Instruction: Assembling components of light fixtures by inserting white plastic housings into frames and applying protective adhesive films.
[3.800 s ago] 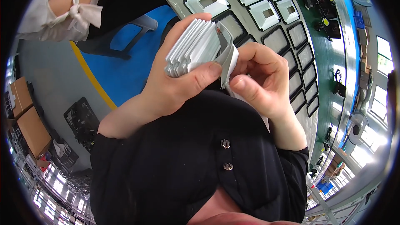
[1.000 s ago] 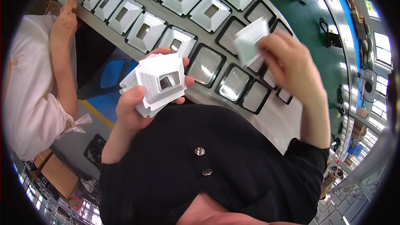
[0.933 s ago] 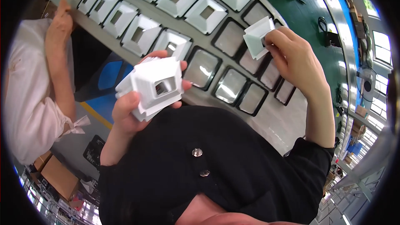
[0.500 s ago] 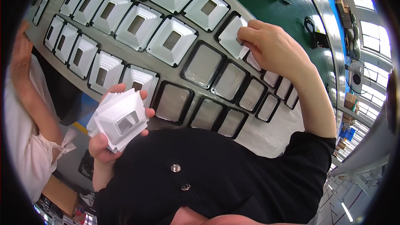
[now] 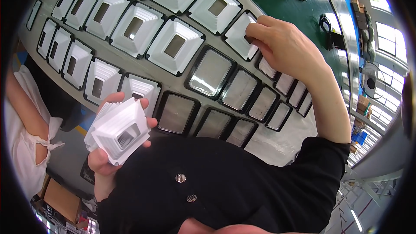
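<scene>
- The left hand [image 5: 104,164], at the near left, is grasping a nested stack of white, stepped, funnel-shaped pieces [image 5: 108,134], with the thumb on the near side and the fingers around the far side.
- The right hand [image 5: 289,47], farther and to the right, has its fingers bent over one white, four-sided, funnel-shaped piece [image 5: 237,38]; I cannot tell if they grip it or only press it.
- This piece lies at a black rectangular frame on the grey table [image 5: 279,142].
- To its left are rows of similar white pieces [image 5: 161,45].
- Nearer are black rectangular frames with flat, greyish middles [image 5: 194,113].
- At the left edge is another person's white sleeve [image 5: 30,123].
</scene>
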{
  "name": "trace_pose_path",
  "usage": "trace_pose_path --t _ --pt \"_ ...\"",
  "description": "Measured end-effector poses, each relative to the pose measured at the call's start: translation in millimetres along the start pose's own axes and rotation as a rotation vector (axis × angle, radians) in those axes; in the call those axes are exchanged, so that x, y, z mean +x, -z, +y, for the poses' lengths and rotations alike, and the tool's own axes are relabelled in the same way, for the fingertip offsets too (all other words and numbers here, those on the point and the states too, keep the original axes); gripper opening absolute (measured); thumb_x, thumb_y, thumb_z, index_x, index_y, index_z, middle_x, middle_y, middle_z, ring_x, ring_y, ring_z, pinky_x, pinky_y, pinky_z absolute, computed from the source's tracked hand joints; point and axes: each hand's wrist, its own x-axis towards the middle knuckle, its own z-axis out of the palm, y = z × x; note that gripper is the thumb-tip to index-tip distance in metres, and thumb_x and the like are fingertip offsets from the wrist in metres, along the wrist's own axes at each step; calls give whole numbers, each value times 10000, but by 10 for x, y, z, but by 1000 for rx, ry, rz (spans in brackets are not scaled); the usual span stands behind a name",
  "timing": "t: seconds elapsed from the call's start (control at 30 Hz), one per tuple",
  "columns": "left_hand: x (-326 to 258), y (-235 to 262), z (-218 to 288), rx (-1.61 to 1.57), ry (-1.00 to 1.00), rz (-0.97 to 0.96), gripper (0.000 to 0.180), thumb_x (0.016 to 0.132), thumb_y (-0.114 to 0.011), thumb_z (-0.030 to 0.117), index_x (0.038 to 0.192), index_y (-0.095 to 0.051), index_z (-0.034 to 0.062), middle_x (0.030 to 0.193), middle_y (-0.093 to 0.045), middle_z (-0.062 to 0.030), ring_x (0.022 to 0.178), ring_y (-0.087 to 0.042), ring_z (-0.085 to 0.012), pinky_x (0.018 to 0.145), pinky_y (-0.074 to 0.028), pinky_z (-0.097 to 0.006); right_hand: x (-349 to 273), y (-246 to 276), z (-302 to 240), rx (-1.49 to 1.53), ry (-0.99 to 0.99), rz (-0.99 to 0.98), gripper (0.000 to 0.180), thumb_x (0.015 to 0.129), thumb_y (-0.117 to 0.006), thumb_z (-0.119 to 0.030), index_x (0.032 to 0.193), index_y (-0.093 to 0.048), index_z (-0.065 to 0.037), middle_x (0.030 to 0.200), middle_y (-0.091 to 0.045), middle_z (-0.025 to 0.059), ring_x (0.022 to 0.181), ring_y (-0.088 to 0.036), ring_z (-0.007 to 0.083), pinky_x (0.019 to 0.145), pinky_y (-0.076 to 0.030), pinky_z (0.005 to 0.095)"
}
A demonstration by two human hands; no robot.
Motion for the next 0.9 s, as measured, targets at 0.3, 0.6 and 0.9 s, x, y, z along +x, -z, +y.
trace_pose_path --t 0.3,0.6,0.9 --pt "-28 -136 -49 -73 22 -26 1032 624 -798 259 1440 -208 31 1399 -346 -289 1213 -494 -436 902 -542 -478 -184 50 -228 340 26 314 165 781 -624 -1 933 -578 -45 876 -607 94 726 -611 261 634 -503 343" --pt "-72 -330 -309 10 -53 -244 1025 633 -798 270 1451 -222 45 1430 -353 -208 1244 -490 -316 961 -516 -423 -603 -395 -1341 733 463 476 486 686 -760 -29 1148 -610 0 813 -617 91 649 -616 212 525 -494 298" --pt "-232 -289 -324 186 -35 -271 1049 641 -810 294 1455 -198 37 1442 -352 -191 1266 -472 -332 1058 -392 -442 -648 -599 -1586 790 463 585 311 671 -773 -4 964 -670 -23 777 -644 77 606 -619 204 533 -500 287"
